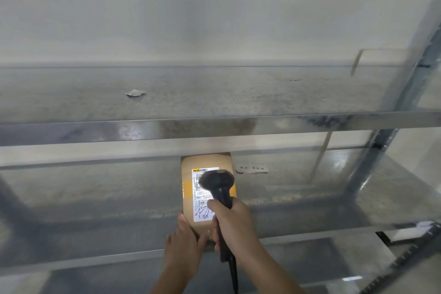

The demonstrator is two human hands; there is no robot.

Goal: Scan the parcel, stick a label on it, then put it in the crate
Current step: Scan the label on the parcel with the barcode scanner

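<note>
A brown cardboard parcel (188, 162) with yellow tape and a white printed label lies on the lower metal shelf (95, 188), its far end tucked under the shelf above. My left hand (188, 238) grips the parcel's near end, thumb on top. My right hand (235, 222) holds a black handheld barcode scanner (218, 182) by its handle, the scanner's head hovering over the parcel's label. The scanner's cable runs down past my right forearm. No crate is in view.
The rack's upper shelf (214, 93) holds a scrap of paper (135, 93). Small white stickers (251, 169) lie on the lower shelf just right of the parcel. A grey upright post (381, 150) stands at the right. A dark toothed edge (405, 260) shows at the bottom right.
</note>
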